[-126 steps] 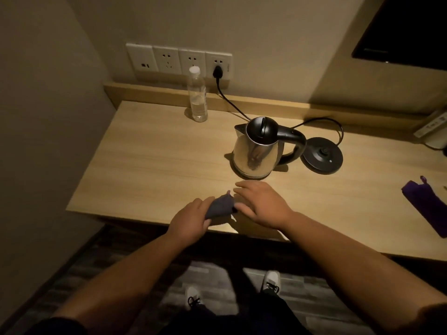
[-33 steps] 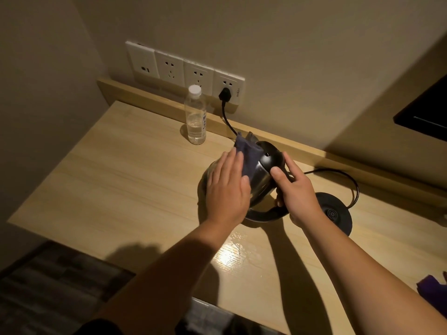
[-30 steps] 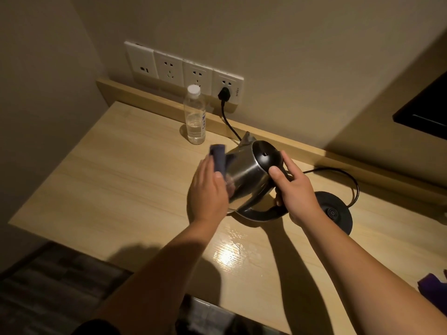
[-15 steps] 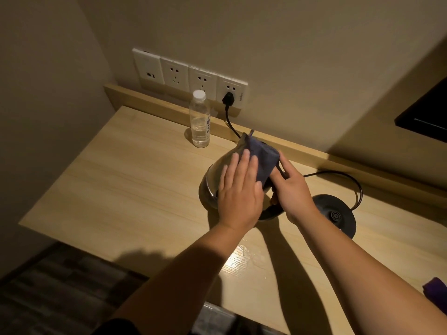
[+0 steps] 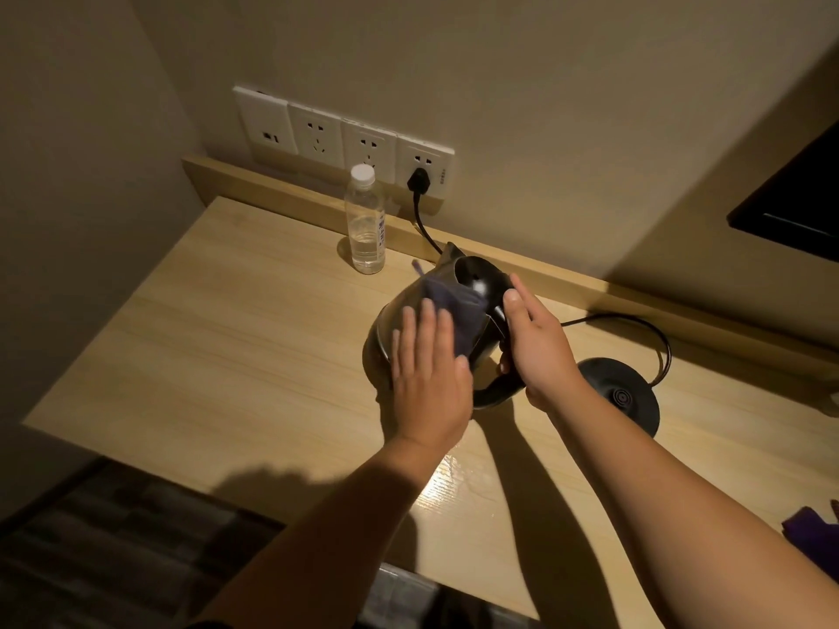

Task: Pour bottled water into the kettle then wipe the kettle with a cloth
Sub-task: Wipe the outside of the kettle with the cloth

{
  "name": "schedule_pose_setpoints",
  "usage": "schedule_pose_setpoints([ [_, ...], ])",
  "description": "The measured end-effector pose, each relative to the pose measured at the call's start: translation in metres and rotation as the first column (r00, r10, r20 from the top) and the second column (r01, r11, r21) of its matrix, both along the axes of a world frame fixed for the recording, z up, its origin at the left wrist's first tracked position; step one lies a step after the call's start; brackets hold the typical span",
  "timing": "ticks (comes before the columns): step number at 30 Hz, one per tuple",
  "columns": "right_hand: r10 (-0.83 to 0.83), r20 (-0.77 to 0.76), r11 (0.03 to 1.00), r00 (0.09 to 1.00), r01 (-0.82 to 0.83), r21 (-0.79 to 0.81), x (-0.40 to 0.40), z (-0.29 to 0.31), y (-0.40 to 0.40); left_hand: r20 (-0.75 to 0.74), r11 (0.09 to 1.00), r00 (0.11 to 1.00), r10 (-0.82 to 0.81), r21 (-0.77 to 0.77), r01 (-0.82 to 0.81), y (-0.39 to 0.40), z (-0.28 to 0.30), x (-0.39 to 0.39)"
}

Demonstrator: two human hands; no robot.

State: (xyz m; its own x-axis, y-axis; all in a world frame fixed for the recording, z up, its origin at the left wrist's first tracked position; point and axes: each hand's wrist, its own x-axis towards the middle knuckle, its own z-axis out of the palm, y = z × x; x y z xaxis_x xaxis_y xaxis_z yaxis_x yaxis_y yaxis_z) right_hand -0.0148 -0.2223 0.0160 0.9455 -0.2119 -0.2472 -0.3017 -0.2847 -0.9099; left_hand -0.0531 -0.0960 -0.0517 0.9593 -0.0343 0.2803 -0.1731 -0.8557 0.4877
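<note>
A steel kettle (image 5: 476, 283) with a black lid and handle is tilted over the wooden desk (image 5: 254, 347), off its base. My right hand (image 5: 535, 342) grips its black handle. My left hand (image 5: 426, 379) lies flat on the kettle's side and presses a dark blue cloth (image 5: 454, 306) against the metal. Most of the kettle's body is hidden under that hand and cloth. A clear water bottle (image 5: 365, 220) with a white cap stands upright at the back of the desk, to the left of the kettle, partly filled.
The round black kettle base (image 5: 622, 394) sits on the desk right of my hands, its cord running to a wall socket (image 5: 422, 174). A purple cloth (image 5: 812, 533) lies at the desk's right edge. A wet shine (image 5: 449, 478) marks the desk near me.
My left hand has slid the cloth back and forth over the kettle's side; it now sits lower and the black lid shows again. My right hand has kept its hold on the handle.
</note>
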Motion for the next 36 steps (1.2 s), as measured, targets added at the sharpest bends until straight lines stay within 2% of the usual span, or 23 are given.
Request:
schedule_pose_setpoints([
  [3,0.001,-0.019,0.999,1.000,-0.001,0.036,0.000,-0.002,-0.002,0.122,0.929,0.955,-0.272,0.292,0.227,0.007,-0.018,0.000],
  [5,0.006,-0.015,1.000,1.000,-0.005,0.029,-0.001,-0.003,-0.003,0.113,0.884,0.942,-0.317,0.396,0.249,0.020,-0.031,-0.001],
  [11,-0.036,-0.064,0.999,0.997,0.038,0.034,-0.004,0.001,-0.001,0.092,0.911,0.978,-0.190,0.388,0.140,0.045,-0.053,-0.015],
  [15,-0.043,-0.041,0.998,0.998,0.045,0.042,-0.001,-0.002,0.000,0.164,0.881,0.942,-0.291,0.429,0.198,0.031,-0.025,0.011],
  [18,-0.041,-0.046,0.998,0.998,0.043,0.048,-0.001,-0.003,0.004,0.162,0.866,0.933,-0.321,0.449,0.220,0.030,-0.021,0.015],
  [21,-0.026,-0.040,0.999,0.999,0.028,0.038,-0.001,-0.002,0.009,0.085,0.940,0.986,-0.144,0.322,0.110,0.036,-0.039,-0.004],
  [23,-0.038,-0.039,0.999,0.999,0.039,0.036,-0.004,-0.001,0.011,-0.057,0.989,0.998,0.023,0.144,-0.015,0.040,-0.042,-0.015],
  [25,-0.029,-0.034,0.999,0.999,0.030,0.045,-0.006,0.001,0.012,-0.181,0.996,0.981,0.065,-0.044,-0.074,0.042,-0.034,-0.016],
  [27,-0.015,-0.012,0.998,1.000,0.015,0.054,-0.007,0.004,0.015,-0.238,0.949,0.968,0.085,-0.278,-0.151,0.047,-0.026,-0.006],
  [29,0.009,0.000,0.999,1.000,-0.009,0.040,-0.009,0.007,0.017,-0.352,0.813,0.928,0.121,-0.501,-0.296,0.057,-0.021,0.019],
  [30,0.020,0.004,0.999,1.000,-0.020,0.030,-0.009,0.008,0.018,-0.446,0.746,0.890,0.094,-0.561,-0.360,0.064,-0.018,0.035],
  [31,0.025,0.005,0.999,1.000,-0.025,0.025,-0.009,0.008,0.018,-0.534,0.704,0.844,0.047,-0.581,-0.407,0.070,-0.013,0.050],
  [33,0.014,0.006,1.000,1.000,-0.014,0.023,-0.009,0.007,0.016,-0.628,0.685,0.778,-0.035,-0.582,-0.439,0.077,-0.006,0.066],
  [34,0.004,0.003,1.000,1.000,-0.004,0.027,-0.009,0.007,0.015,-0.628,0.690,0.777,-0.047,-0.582,-0.429,0.077,-0.006,0.066],
  [36,-0.010,0.002,0.999,1.000,0.009,0.037,-0.008,0.007,0.012,-0.557,0.713,0.830,-0.020,-0.590,-0.378,0.072,-0.010,0.055],
])
